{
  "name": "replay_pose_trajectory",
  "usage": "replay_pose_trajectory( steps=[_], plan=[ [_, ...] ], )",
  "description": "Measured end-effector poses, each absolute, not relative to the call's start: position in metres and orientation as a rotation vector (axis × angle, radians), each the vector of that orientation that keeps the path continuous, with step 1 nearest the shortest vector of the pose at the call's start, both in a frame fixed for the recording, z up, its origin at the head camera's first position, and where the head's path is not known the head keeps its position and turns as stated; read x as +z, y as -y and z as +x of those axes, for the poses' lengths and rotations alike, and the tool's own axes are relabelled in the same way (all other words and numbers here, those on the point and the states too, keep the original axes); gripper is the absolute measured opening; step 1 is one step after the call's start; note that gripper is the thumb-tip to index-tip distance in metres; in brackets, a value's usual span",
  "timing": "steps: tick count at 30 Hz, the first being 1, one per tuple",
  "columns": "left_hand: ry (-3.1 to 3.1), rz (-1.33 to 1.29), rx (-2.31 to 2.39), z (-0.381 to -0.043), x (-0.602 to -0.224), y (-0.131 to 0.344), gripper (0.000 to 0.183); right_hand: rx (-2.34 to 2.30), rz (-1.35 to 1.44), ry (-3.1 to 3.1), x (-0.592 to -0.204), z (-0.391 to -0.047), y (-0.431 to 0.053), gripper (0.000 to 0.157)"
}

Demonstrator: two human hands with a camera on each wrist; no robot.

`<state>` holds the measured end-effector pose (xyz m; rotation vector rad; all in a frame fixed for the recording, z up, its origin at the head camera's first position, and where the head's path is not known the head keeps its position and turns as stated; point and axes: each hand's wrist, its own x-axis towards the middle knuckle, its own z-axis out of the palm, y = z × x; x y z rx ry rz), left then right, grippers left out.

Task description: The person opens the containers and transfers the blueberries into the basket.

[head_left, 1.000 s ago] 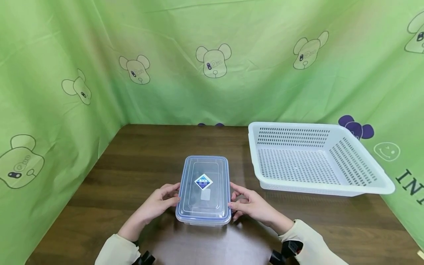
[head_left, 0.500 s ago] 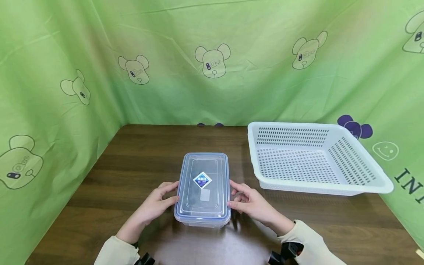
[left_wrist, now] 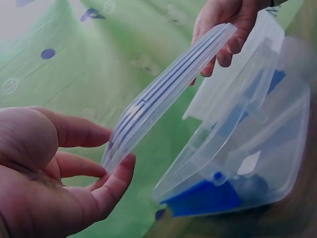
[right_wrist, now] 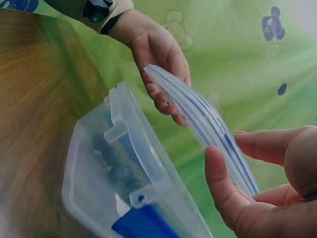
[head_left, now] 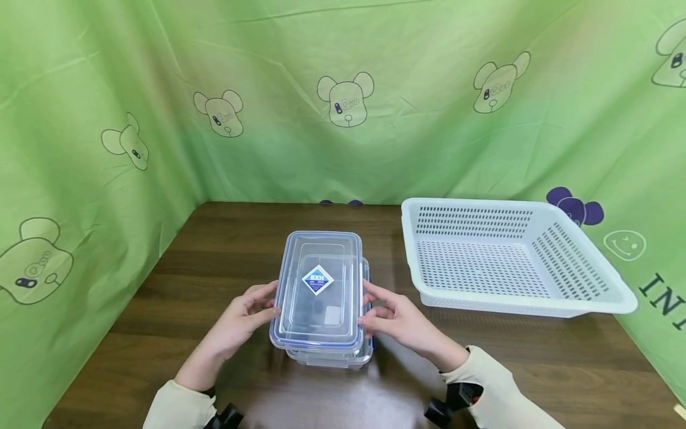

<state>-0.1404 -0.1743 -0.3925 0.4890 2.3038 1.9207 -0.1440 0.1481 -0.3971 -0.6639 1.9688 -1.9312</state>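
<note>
A clear plastic lid (head_left: 305, 313) with blue edging and a diamond sticker is raised off its food container (head_left: 329, 360). My left hand (head_left: 238, 322) pinches the lid's left edge between thumb and fingers. On the opposite edge, my right hand (head_left: 399, 325) grips it the same way. Both wrist views show a gap between lid and container. The container stands on the table, with a blue latch (left_wrist: 203, 198) on its side. Through its clear wall, dark round pieces (right_wrist: 116, 166) show in the right wrist view.
A white perforated plastic basket (head_left: 536, 305) stands on the wooden table (head_left: 252, 238) to the right. Green cloth (head_left: 429, 137) printed with bear heads hangs behind and at both sides.
The lid has come up off the container and shifted left and away from me, held by both hands. The container's right rim now shows beneath it. The basket has not moved.
</note>
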Motion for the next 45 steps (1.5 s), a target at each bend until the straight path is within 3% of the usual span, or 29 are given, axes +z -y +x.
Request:
replay_pose_trajectory(
  steps=[20, 25, 33, 40, 45],
  plan=[
    [-1.869, 0.408, 2.391, -0.151, -0.400, 0.275, 0.054, -2.085, -0.514, -1.624, -0.390, -0.174, -0.037, 0.075],
    [-1.897, 0.340, 2.379, -0.148, -0.405, 0.302, 0.055, -2.016, -0.442, -1.496, -0.390, -0.177, -0.010, 0.076],
    [-1.963, 0.197, 2.321, -0.145, -0.422, 0.336, 0.056, -1.893, -0.301, -1.390, -0.385, -0.172, 0.028, 0.058],
    [-2.057, 0.071, 2.226, -0.142, -0.443, 0.345, 0.055, -1.853, -0.109, -1.399, -0.391, -0.162, 0.051, 0.069],
    [-2.261, -0.098, 1.990, -0.143, -0.449, 0.343, 0.041, -1.805, -0.057, -1.406, -0.401, -0.155, 0.063, 0.068]
  ],
)
